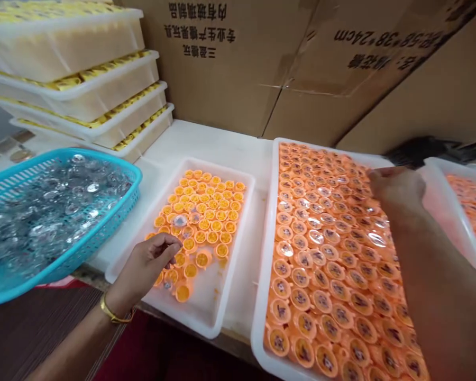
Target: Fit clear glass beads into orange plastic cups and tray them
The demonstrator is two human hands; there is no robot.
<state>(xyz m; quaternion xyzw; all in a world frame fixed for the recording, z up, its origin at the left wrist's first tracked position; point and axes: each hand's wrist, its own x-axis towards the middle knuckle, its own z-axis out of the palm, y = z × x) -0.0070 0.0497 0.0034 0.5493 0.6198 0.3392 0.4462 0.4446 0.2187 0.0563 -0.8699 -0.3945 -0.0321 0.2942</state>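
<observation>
My left hand [153, 259], with a gold bracelet [117, 312] at the wrist, hovers over the left part of a small white tray [218, 325]. Its thumb and fingers are pinched together; what they hold, if anything, is hidden. Small orange cups [209, 214] with yellow contents stand in that tray, a clear plastic piece [179, 220] lying on some of them. My right hand [399, 185] is at the far right side of a larger white tray [267, 254] packed with orange cups [321, 301] under printed, shiny tops. Its fingers are curled, their tips partly hidden.
A blue basket [133, 185] of clear plastic pieces stands at the left. Behind it rises a stack of white trays [99, 90] filled with yellow items. Cardboard boxes [230, 90] line the back. Another white tray [452, 206] of orange items sits at the far right.
</observation>
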